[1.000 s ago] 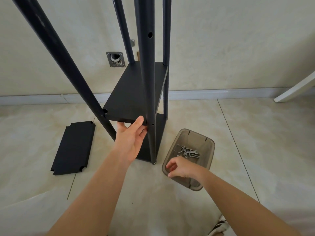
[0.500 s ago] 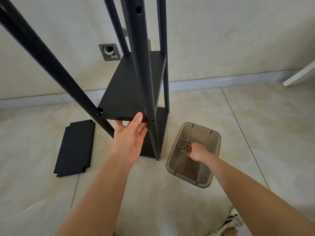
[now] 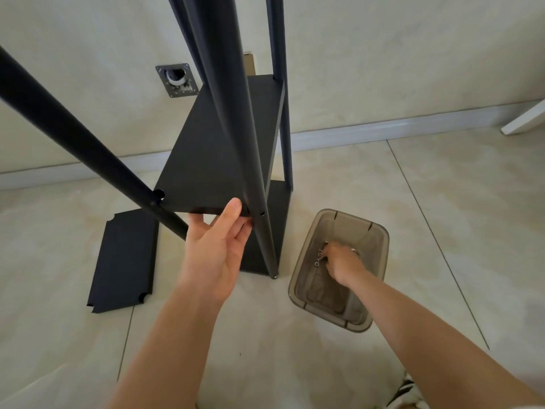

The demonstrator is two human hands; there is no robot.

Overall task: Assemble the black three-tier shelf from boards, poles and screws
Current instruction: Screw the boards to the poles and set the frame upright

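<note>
Honestly can't make out much of my right hand (image 3: 339,262): it's down inside the smoky plastic bin (image 3: 365,231), fingers buried among the screws (image 3: 319,258), so I can't tell whether that grip has actually pinched one or is just resting there. The screws themselves are a small blurry cluster, mostly covered by the hand. The poles (image 3: 224,93) run off the top of the view, so their upper ends are cut off.

My left hand (image 3: 216,249) is clearer: fingers under the front edge of the middle shelf board (image 3: 212,160), thumb lying on top near the front right pole, so the grip is pinching that board edge. Below it sits the bottom board (image 3: 278,202), mostly hidden by the middle one and the pole.

Floor (image 3: 442,202) is glossy beige tile, with a pale wall and a grey baseboard (image 3: 383,128) behind. A spare board (image 3: 124,261) lies flat on the floor to the left, well apart from the bin. There's an open metal wall box (image 3: 177,81) behind the frame, and a white edge (image 3: 528,118) of something pokes in at far right.
</note>
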